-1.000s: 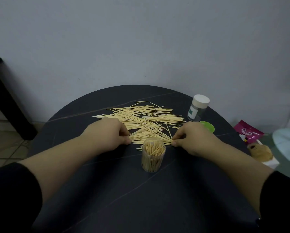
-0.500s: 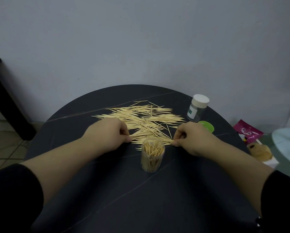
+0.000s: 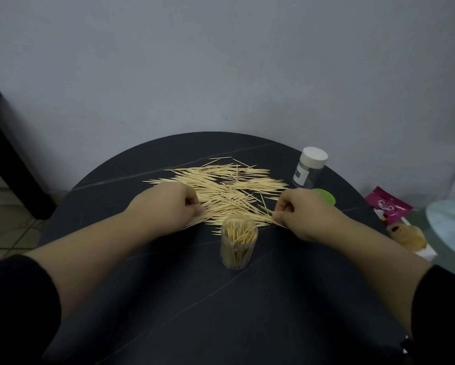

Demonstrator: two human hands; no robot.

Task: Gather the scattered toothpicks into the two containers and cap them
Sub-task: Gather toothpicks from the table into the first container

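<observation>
The right hand (image 3: 308, 215) hides most of the green lid (image 3: 325, 196).

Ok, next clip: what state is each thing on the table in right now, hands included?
Left hand: pinches toothpicks at the pile's near edge.
Right hand: pinches toothpicks at the pile's near edge.
Scattered toothpicks: loose in a pile on the table.
Clear container: upright, uncapped, toothpicks standing inside.
White-capped container: upright, cap on.
Green lid: lying on the table, on no container.
</observation>
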